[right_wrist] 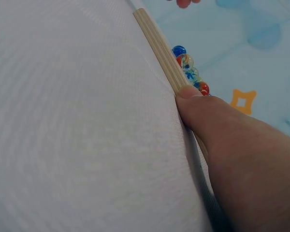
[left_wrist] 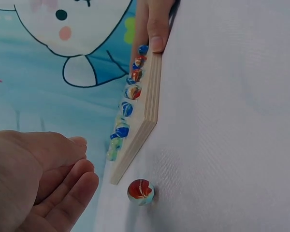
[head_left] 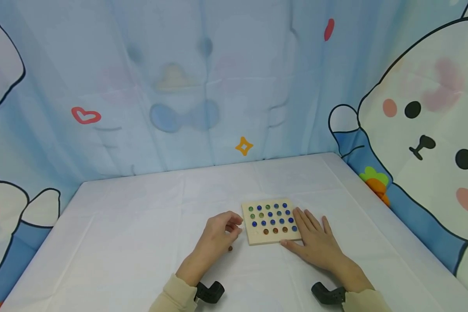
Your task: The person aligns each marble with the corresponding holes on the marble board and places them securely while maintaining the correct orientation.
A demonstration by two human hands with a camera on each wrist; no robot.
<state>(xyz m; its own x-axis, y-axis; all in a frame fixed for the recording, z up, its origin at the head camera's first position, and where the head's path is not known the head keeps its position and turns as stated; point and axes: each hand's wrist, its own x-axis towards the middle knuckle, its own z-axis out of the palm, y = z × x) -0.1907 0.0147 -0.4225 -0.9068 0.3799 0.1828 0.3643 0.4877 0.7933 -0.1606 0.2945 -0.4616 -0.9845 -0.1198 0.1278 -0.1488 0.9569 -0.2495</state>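
A square wooden board (head_left: 257, 239) lies on the table, with rows of blue, green and reddish-brown glass marbles (head_left: 275, 230) seated on it. The front left corner shows a bare spot. To the board's left hovers my left hand (head_left: 217, 234), its fingers loosely bent and nothing visible between them. Below those fingers, a single red-and-clear marble (left_wrist: 141, 192) sits on the cloth, apart from the hand and the board. My right hand (head_left: 317, 245) steadies the board's front right corner, thumb against the front edge and straight fingers along the right side.
A white cloth (head_left: 132, 242) covers the table. Behind it hangs a blue printed curtain (head_left: 179, 143) with cartoon figures. A black wrist device (head_left: 210, 292) is worn at the left wrist and another black device (head_left: 328, 294) at the right.
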